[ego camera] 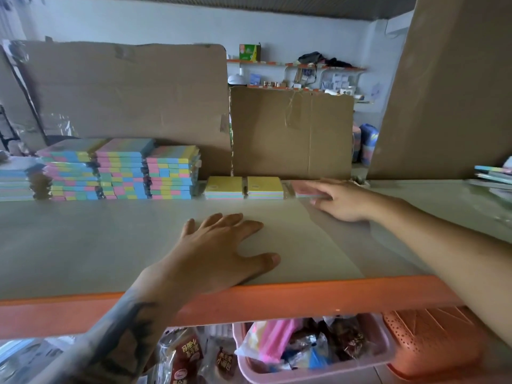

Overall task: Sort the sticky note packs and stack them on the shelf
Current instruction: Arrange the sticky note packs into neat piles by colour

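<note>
hands, both on the shelf (83, 245): left hand (221, 245) lies flat, palm down, fingers spread, gripping nothing, near the orange front edge (304, 295). right hand (336, 199) reaches to the back, fingers straight, touching a pink-topped pack (303, 188) — no grip visible.

count, back row: two yellow-topped packs (224, 187) side by side, then the one pink-topped pack just right of them, all single height. left of these, three tall stacks of multicolour packs (122, 169), touching each other; a fourth, lower stack (16, 178) at far left, blurred.

three cardboard sheets (124, 92) stand behind the row. under the shelf: one pink basket (385, 353) with wrapped items, one orange basket (432, 339) beside it — contents cannot be told.
</note>
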Demonstrator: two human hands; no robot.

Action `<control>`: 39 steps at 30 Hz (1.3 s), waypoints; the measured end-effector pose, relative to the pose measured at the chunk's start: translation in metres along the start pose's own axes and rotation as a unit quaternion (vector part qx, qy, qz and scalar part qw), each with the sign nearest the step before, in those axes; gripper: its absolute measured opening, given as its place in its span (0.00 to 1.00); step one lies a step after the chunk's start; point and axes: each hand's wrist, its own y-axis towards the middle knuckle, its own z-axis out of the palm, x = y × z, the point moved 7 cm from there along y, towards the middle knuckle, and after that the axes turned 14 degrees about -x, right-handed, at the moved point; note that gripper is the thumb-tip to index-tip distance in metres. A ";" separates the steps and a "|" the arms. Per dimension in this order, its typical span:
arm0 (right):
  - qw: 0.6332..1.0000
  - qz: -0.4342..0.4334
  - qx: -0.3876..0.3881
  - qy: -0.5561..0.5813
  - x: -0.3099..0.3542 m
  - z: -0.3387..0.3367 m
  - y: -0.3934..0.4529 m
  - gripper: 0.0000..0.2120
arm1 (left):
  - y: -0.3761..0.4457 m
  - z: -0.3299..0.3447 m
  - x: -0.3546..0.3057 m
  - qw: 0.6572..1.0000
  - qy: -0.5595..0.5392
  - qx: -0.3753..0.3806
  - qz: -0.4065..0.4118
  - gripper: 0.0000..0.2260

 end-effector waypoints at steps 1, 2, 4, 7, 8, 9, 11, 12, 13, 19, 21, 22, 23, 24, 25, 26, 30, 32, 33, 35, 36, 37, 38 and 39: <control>1.000 -0.006 -0.001 -0.010 -0.001 -0.002 -0.008 0.30 | 0.000 0.000 0.000 1.000 0.001 -0.001 0.003 0.37; 1.000 -0.009 -0.005 -0.015 -0.002 -0.007 -0.017 0.33 | 0.000 0.000 0.000 1.000 0.004 -0.004 0.009 0.37; 1.000 -0.007 -0.008 -0.023 -0.004 -0.016 -0.037 0.36 | 0.001 -0.004 -0.003 1.000 0.011 -0.018 0.022 0.38; 0.999 0.005 -0.007 -0.039 -0.018 -0.029 -0.064 0.28 | 0.003 -0.008 -0.016 0.999 0.015 -0.028 0.038 0.36; 0.999 0.013 -0.008 -0.049 -0.024 -0.035 -0.073 0.27 | 0.006 -0.009 -0.024 0.998 0.017 -0.030 0.043 0.36; 0.998 0.021 -0.009 -0.059 -0.032 -0.039 -0.082 0.27 | 0.009 -0.010 -0.035 0.998 0.020 -0.031 0.050 0.35; 0.997 0.031 -0.018 -0.065 -0.050 -0.050 -0.100 0.26 | 0.018 -0.009 -0.063 0.997 0.026 -0.031 0.066 0.35; 0.997 0.031 -0.026 -0.064 -0.060 -0.056 -0.108 0.26 | 0.023 -0.007 -0.080 0.996 0.029 -0.031 0.077 0.35; 0.997 0.029 -0.030 -0.063 -0.072 -0.061 -0.115 0.25 | 0.028 -0.004 -0.099 0.995 0.030 -0.030 0.087 0.35; 0.995 -0.003 -0.072 -0.066 -0.162 -0.105 -0.150 0.21 | 0.056 0.029 -0.216 0.993 0.006 0.001 0.118 0.33; 0.993 -0.020 -0.107 -0.042 -0.192 -0.127 -0.160 0.21 | 0.069 0.041 -0.255 0.994 0.003 0.012 0.112 0.32; 0.991 -0.028 -0.123 -0.033 -0.210 -0.136 -0.165 0.22 | 0.076 0.047 -0.274 0.994 0.003 0.015 0.112 0.31; 0.990 -0.036 -0.136 -0.032 -0.228 -0.145 -0.169 0.23 | 0.083 0.053 -0.293 0.993 0.003 0.019 0.113 0.31; 0.988 -0.041 -0.146 -0.036 -0.245 -0.154 -0.173 0.23 | 0.090 0.059 -0.312 0.993 0.001 0.022 0.114 0.31; 0.987 -0.042 -0.151 -0.042 -0.264 -0.163 -0.175 0.22 | 0.098 0.065 -0.330 0.993 -0.002 0.023 0.114 0.31; 0.987 -0.043 -0.151 -0.044 -0.282 -0.170 -0.178 0.19 | 0.106 0.070 -0.348 0.993 -0.006 0.022 0.113 0.32; 0.992 -0.042 -0.110 -0.046 -0.344 -0.189 -0.181 0.16 | 0.132 0.089 -0.413 0.993 -0.039 0.009 0.111 0.32; 0.995 -0.047 -0.071 -0.057 -0.367 -0.191 -0.183 0.19 | 0.144 0.099 -0.440 0.992 -0.053 0.003 0.114 0.34; 0.996 -0.050 -0.053 -0.058 -0.376 -0.191 -0.184 0.21 | 0.149 0.104 -0.451 0.992 -0.060 0.002 0.112 0.37; 0.997 -0.061 -0.032 -0.041 -0.388 -0.191 -0.185 0.26 | 0.158 0.112 -0.469 0.993 -0.067 0.004 0.102 0.43; 0.997 -0.068 -0.027 -0.034 -0.390 -0.190 -0.184 0.30 | 0.161 0.115 -0.476 0.993 -0.064 0.008 0.098 0.44; 0.996 -0.079 -0.026 -0.038 -0.391 -0.189 -0.184 0.32 | 0.163 0.118 -0.481 0.993 -0.060 0.012 0.097 0.44; 0.994 -0.093 -0.027 -0.041 -0.391 -0.188 -0.181 0.31 | 0.165 0.121 -0.485 0.994 -0.057 0.015 0.096 0.42; 0.993 -0.107 -0.026 -0.044 -0.388 -0.188 -0.179 0.29 | 0.167 0.124 -0.488 0.994 -0.056 0.014 0.095 0.41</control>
